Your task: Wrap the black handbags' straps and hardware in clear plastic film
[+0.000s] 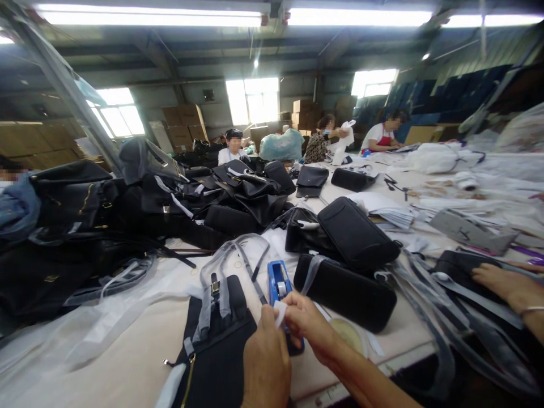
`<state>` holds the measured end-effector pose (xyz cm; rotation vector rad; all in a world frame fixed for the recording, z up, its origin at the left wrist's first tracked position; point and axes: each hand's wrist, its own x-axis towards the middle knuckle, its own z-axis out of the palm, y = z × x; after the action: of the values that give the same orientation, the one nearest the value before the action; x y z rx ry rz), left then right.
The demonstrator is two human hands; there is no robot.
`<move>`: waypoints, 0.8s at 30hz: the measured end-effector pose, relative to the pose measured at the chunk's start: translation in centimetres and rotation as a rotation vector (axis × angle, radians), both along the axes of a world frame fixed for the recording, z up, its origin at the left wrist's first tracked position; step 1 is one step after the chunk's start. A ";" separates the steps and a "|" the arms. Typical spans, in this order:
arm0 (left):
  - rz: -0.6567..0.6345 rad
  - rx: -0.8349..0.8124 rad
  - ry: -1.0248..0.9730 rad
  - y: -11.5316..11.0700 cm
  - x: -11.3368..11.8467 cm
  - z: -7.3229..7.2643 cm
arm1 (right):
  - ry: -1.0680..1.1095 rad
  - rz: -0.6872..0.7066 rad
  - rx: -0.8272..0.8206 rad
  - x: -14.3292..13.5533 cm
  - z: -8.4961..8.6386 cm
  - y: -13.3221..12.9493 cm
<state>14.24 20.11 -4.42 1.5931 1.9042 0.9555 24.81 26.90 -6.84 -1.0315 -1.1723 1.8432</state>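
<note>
Close together at the lower middle, my two hands meet at a small white piece (279, 313). My left hand (267, 354) is closed, its thumb and fingers pinching a dark strap end beside the white piece. My right hand (304, 323) pinches the white piece from the right. Just behind them stands a blue tape dispenser (277, 273), partly covered by my right hand. A black bag (221, 351) with a gold zipper and wrapped straps lies flat to the left of my left hand.
Black cases (346, 292) sit right of the dispenser, and a pile of black bags (250, 192) lies behind. Another person's hand (501, 280) rests on a black bag at the right. Several people work around the table (140, 345). Wrapped straps (442, 317) hang over its front edge.
</note>
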 end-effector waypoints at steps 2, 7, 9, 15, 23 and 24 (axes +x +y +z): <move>-0.084 0.049 0.110 0.1 -0.1 -0.1 | 0.055 0.011 -0.022 0.5 0.4 -0.5; -0.118 0.110 0.241 0.1 0.2 -0.6 | 0.265 0.084 -0.014 1.9 0.3 -1.8; -0.126 0.101 0.199 -0.1 0.4 -1.0 | 0.186 0.081 0.049 2.3 -0.4 -1.9; -0.098 -0.071 -0.521 -0.8 -0.2 -1.4 | 0.058 0.042 0.206 2.9 -1.9 -2.1; -0.043 -0.249 -0.723 -1.1 -2.2 -0.7 | -0.315 -0.013 0.427 3.3 -0.9 -1.0; -0.004 -0.259 -0.749 -1.2 -2.4 -0.7 | -0.434 -0.090 0.477 3.7 -1.1 -0.6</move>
<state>11.80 18.87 -5.09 0.9020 1.4149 1.0564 28.56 26.27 -7.97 -1.2019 -1.6848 1.2058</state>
